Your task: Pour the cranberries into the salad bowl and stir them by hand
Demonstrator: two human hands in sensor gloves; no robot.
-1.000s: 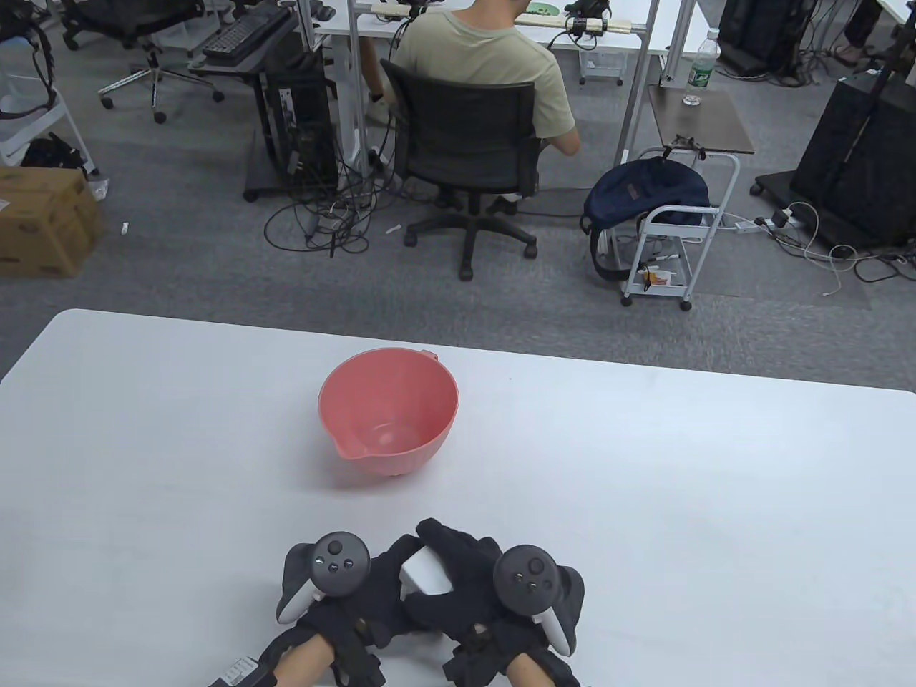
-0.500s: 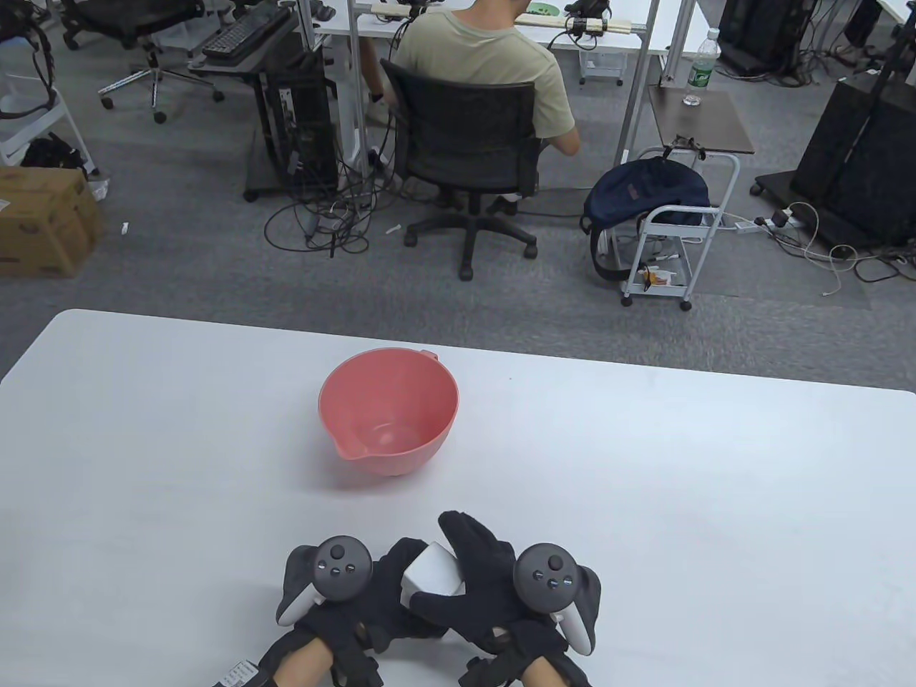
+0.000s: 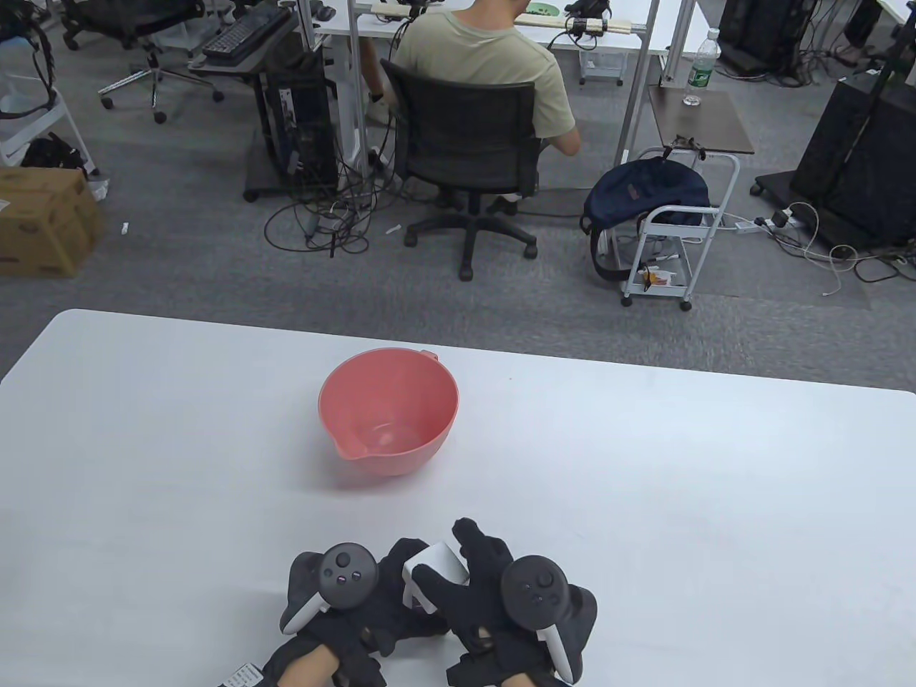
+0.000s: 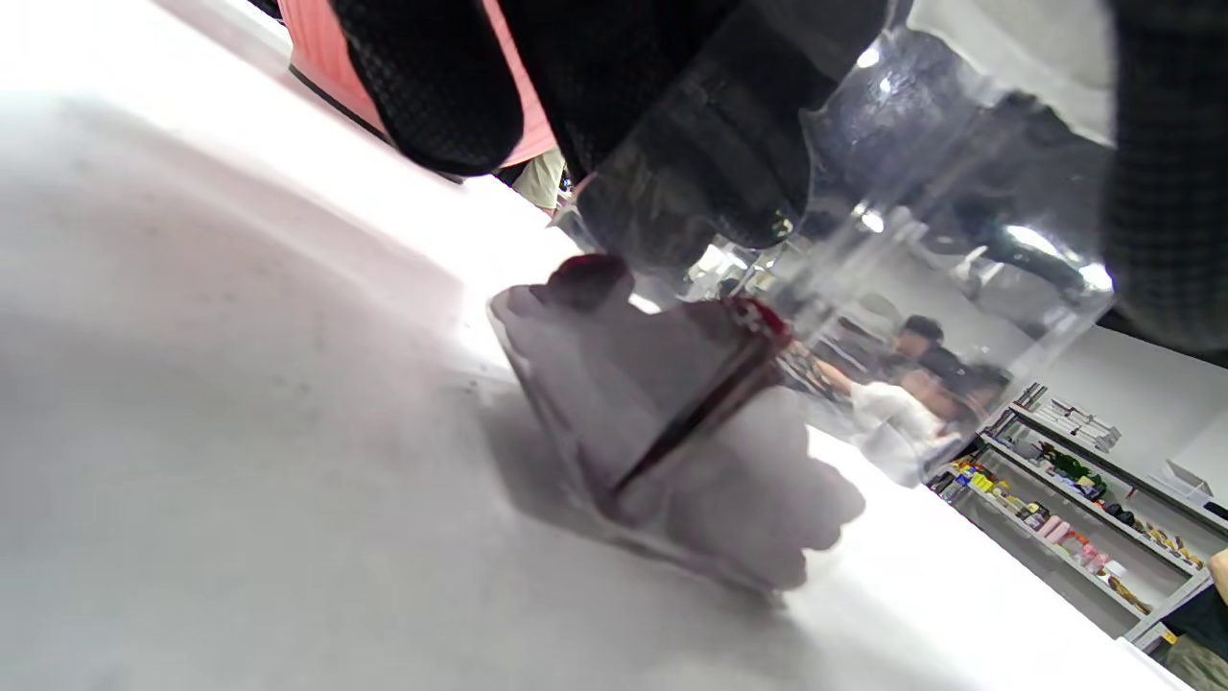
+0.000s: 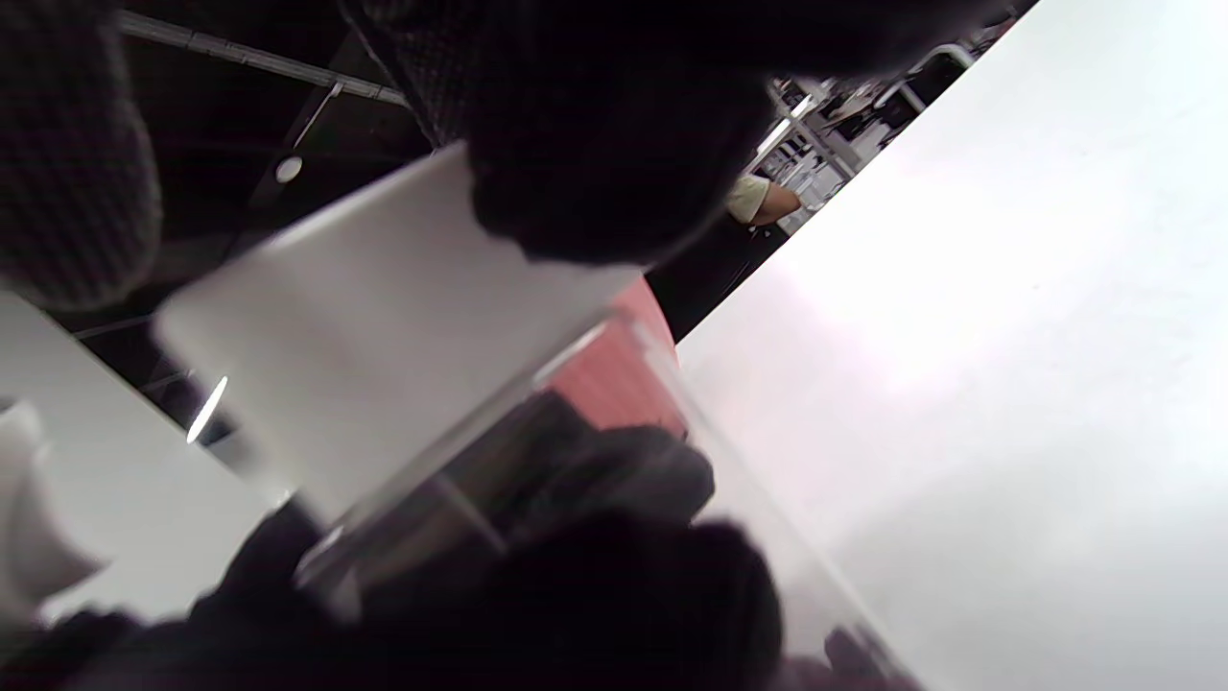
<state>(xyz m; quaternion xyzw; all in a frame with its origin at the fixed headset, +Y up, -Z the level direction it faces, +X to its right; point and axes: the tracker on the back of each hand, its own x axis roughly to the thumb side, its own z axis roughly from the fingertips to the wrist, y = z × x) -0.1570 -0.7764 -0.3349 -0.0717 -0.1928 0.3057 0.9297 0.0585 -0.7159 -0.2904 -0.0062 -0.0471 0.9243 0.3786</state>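
Right hand [image 3: 494, 587] has slid back left onto the white lid [image 3: 440, 565], fingers curling over it — left hand [image 3: 372, 597] grips the clear jar [image 4: 767, 317]; lid still on, pink bowl [image 3: 388, 409] waits far.

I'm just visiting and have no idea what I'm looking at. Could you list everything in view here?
Table: one, white, fills the near half of the table view.
Salad bowl: one, pink, with a spout, on the table beyond the hands; looks empty.
Container: one, clear with a white lid, held between both hands at the near edge; dark red pieces at its bottom in the left wrist view.
Seated person: one, light green shirt, at a desk behind.
Office chair: one, black, under that person.
Backpack: one, dark blue, on a white cart.
Cardboard box: one, brown, floor at left.
Left hand: black glove, grips the container.
Right hand: black glove, fingers over the lid.
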